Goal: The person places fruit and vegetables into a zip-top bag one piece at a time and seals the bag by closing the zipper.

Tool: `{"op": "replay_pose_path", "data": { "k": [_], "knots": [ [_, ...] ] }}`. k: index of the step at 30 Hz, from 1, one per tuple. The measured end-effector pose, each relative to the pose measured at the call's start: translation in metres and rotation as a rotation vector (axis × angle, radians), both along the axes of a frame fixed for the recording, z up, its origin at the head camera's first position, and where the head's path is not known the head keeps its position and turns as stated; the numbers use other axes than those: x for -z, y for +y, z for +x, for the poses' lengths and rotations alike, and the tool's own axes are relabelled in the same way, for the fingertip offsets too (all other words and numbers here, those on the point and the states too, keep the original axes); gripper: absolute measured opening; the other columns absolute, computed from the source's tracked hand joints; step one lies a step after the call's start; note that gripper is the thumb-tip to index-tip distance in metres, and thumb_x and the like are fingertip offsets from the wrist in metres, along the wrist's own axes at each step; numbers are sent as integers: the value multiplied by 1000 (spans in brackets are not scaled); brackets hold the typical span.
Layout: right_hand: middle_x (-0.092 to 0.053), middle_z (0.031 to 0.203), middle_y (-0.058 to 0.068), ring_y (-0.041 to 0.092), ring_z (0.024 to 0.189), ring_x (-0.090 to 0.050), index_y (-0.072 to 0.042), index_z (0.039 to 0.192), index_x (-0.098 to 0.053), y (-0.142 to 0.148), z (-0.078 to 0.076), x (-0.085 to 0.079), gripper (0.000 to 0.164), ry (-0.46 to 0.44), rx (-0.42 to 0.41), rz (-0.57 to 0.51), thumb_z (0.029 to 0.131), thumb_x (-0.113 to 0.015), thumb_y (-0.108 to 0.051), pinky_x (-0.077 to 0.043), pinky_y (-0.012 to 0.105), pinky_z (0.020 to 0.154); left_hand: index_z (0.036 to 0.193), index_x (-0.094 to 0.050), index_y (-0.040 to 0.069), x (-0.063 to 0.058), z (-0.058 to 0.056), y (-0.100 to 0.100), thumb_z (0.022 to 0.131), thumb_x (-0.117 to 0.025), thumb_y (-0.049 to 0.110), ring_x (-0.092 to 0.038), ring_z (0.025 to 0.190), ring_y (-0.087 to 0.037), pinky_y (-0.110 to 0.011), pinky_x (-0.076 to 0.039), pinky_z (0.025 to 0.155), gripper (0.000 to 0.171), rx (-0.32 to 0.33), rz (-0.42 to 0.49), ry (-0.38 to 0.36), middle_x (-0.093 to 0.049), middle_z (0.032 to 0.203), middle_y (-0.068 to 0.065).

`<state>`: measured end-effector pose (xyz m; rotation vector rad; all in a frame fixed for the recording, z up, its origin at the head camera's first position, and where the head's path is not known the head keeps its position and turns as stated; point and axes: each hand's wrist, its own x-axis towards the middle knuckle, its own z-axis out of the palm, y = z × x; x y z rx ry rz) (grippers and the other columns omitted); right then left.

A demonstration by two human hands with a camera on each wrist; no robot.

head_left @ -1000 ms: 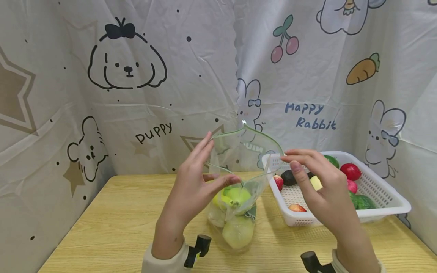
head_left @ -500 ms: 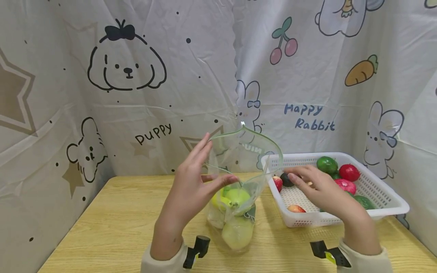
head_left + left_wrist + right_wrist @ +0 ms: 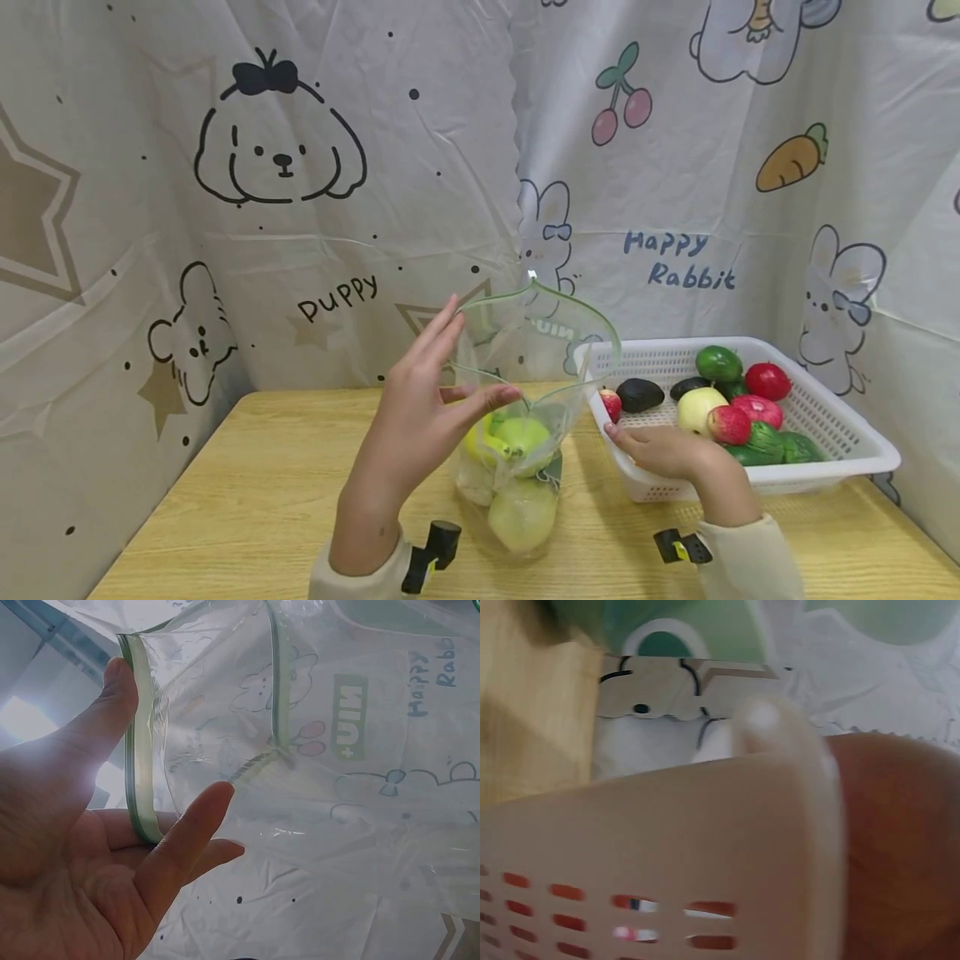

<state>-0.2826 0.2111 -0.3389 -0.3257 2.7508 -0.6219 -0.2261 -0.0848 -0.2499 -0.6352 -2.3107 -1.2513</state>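
Your right hand [image 3: 671, 452] is dipping lower, into the near-left corner of the white basket [image 3: 862, 461]; its grip I cannot tell. Beside that, the clear bag [image 3: 561, 415] is standing open, your left hand [image 3: 416, 392] spreading thumb and fingers apart along its mouth, produce [image 3: 521, 515] resting inside.

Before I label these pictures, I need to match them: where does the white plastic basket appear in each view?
Head: the white plastic basket sits on the table, right of centre, the right hand at its near-left side.
Left wrist: not visible.
Right wrist: its slotted wall fills the lower left and middle.
Shared landmark: the cartoon-printed curtain, in all three.
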Motion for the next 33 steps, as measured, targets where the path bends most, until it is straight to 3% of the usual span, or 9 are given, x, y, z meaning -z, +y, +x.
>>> {"op": "replay_pose_path", "data": {
  "k": [6, 9, 10, 12, 14, 17, 23, 27, 33],
  "knots": [
    [-53, 129, 34, 50, 121, -43, 7, 132, -47, 3, -10, 10, 66, 68, 14, 1, 101, -22, -46, -35, 66, 101, 145, -33, 14, 0, 1, -1, 71, -66, 57, -53, 118, -17, -24, -59, 74, 91, -6, -8, 8, -21, 157, 3],
    [-66, 100, 28, 41, 103, -56, 10, 123, -53, 10, -14, 12, 62, 121, 46, 28, 102, -26, -42, -44, 60, 93, 145, -33, 15, 0, 1, -1, 71, -66, 57, -47, 125, -17, -24, -59, 75, 91, -9, -16, 9, -21, 157, 4],
    [-66, 98, 28, 40, 101, -57, 11, 122, -54, 13, -15, 13, 63, 126, 61, 43, 101, -27, -42, -45, 60, 92, 145, -33, 15, -1, 1, -1, 71, -65, 58, -46, 125, -16, -24, -59, 75, 91, -12, -20, 8, -21, 157, 4],
    [-65, 100, 32, 43, 101, -56, 14, 119, -54, 18, -17, 14, 66, 118, 96, 78, 101, -27, -43, -45, 61, 91, 145, -33, 15, -1, 1, -1, 72, -65, 58, -40, 130, -17, -25, -59, 75, 91, -16, -28, 12, -21, 157, 4],
    [-61, 109, 36, 47, 106, -54, 16, 120, -53, 21, -17, 15, 69, 99, 119, 103, 100, -27, -45, -44, 62, 93, 145, -33, 15, -1, 1, -1, 72, -65, 58, -42, 129, -18, -25, -59, 75, 91, -17, -29, 14, -21, 157, 4],
    [-52, 125, 38, 52, 116, -46, 14, 125, -50, 23, -18, 15, 61, 112, 77, 66, 101, -30, -38, -39, 66, 98, 145, -32, 15, -2, 1, -1, 72, -65, 58, -43, 128, -19, -25, -60, 74, 91, -15, -32, 17, -21, 157, 4],
    [-60, 118, 30, 43, 108, -54, 7, 125, -54, 20, -18, 17, 45, 155, -85, 21, 97, -45, -27, -42, 63, 96, 145, -32, 16, -1, 1, 0, 72, -65, 58, -48, 124, -20, -26, -60, 75, 91, -17, -36, 14, -21, 157, 4],
    [-63, 103, 22, 29, 90, -56, 5, 124, -55, 19, -18, 18, 44, 146, -97, 18, 91, -53, -24, -49, 55, 88, 145, -32, 17, -2, 2, 0, 71, -65, 58, -49, 123, -19, -26, -60, 75, 91, -19, -35, 9, -21, 157, 4],
    [-62, 107, 27, 30, 90, -55, 10, 124, -52, 20, -18, 19, 50, 156, -73, -15, 81, -61, -14, -48, 55, 87, 145, -32, 17, -1, 2, 1, 71, -66, 58, -62, 105, -15, -27, -60, 75, 91, -20, -39, 5, -22, 157, 4]
  ]
}}
